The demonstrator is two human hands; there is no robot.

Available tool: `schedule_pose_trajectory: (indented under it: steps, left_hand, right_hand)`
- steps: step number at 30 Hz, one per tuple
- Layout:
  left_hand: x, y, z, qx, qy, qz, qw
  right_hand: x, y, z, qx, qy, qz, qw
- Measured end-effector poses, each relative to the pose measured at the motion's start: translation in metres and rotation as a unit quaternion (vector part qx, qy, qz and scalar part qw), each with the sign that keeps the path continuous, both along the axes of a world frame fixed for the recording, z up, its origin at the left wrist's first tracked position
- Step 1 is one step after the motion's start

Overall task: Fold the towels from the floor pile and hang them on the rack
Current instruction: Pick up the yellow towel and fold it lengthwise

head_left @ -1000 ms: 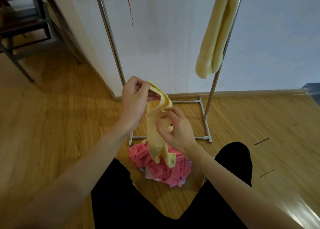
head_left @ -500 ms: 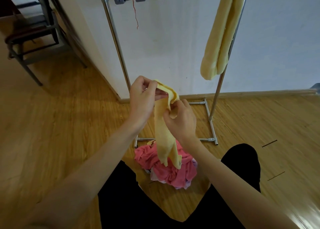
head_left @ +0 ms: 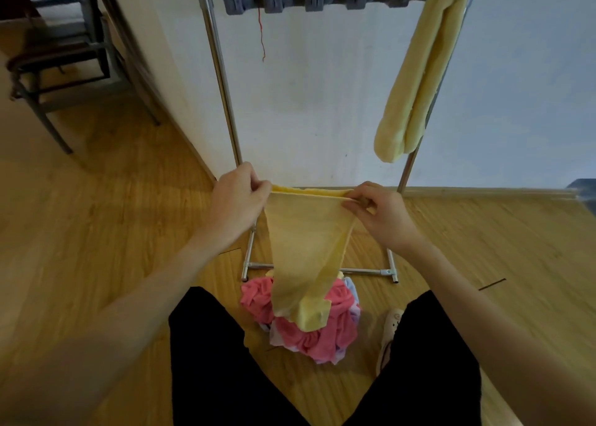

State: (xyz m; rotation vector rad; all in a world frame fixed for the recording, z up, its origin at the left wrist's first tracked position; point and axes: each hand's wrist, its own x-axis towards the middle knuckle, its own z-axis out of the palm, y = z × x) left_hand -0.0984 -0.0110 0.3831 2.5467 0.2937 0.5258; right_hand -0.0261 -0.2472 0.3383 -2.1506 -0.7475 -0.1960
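Wood floor by a white wall, and in front of the rack (head_left: 222, 80) the left hand (head_left: 237, 199) and right hand (head_left: 382, 212) each pinch a top corner of the towel (head_left: 303, 248), stretched flat above the pile (head_left: 309, 332), probably for folding.
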Motion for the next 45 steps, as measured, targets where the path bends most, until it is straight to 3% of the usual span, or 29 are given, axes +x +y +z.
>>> schedule_pose_trajectory:
  steps: [3, 5, 8, 11, 14, 16, 19, 22, 27, 30, 39, 45]
  left_hand:
    - [0.001, 0.004, -0.011, 0.046, 0.091, 0.003, 0.995]
    - [0.005, 0.004, -0.017, 0.013, 0.161, 0.011, 0.987]
    - [0.01, -0.003, -0.023, -0.172, 0.231, -0.003, 0.958]
    - [0.011, -0.013, -0.022, -0.345, 0.236, -0.014, 0.908]
    - [0.015, -0.023, -0.012, -0.439, 0.236, -0.032, 0.866]
    - [0.019, -0.03, -0.001, -0.461, 0.229, -0.04, 0.857]
    - [0.028, -0.032, 0.025, -0.366, 0.151, -0.046, 0.917]
    - [0.038, -0.031, 0.062, -0.177, -0.008, -0.027, 0.984]
    - [0.037, -0.048, 0.113, -0.034, -0.218, -0.024, 0.975]
    - [0.032, -0.054, 0.128, 0.012, -0.279, -0.04, 0.959]
    - [0.048, -0.038, 0.143, 0.063, -0.173, -0.066, 0.981]
    - [0.051, -0.037, 0.132, -0.02, 0.026, -0.169, 0.985]
  right_hand:
    - [0.005, 0.0, 0.011, -0.019, 0.001, 0.035, 0.999]
    - [0.005, 0.001, 0.017, -0.035, 0.006, 0.056, 0.998]
    - [0.002, -0.001, 0.025, -0.051, 0.003, 0.072, 0.996]
    - [0.003, -0.011, 0.034, -0.037, 0.005, 0.074, 0.997]
    - [0.006, -0.025, 0.041, -0.024, 0.011, 0.066, 0.997]
    - [0.008, -0.032, 0.046, -0.019, 0.01, 0.056, 0.998]
    - [0.009, -0.041, 0.063, 0.015, -0.008, 0.042, 0.999]
    - [0.015, -0.051, 0.084, 0.045, -0.045, 0.014, 0.998]
    - [0.025, -0.061, 0.115, 0.076, -0.089, -0.018, 0.993]
    - [0.025, -0.068, 0.13, 0.108, -0.092, -0.036, 0.989]
    - [0.032, -0.055, 0.142, 0.147, -0.055, -0.083, 0.984]
    - [0.046, -0.034, 0.132, 0.146, -0.062, -0.11, 0.981]
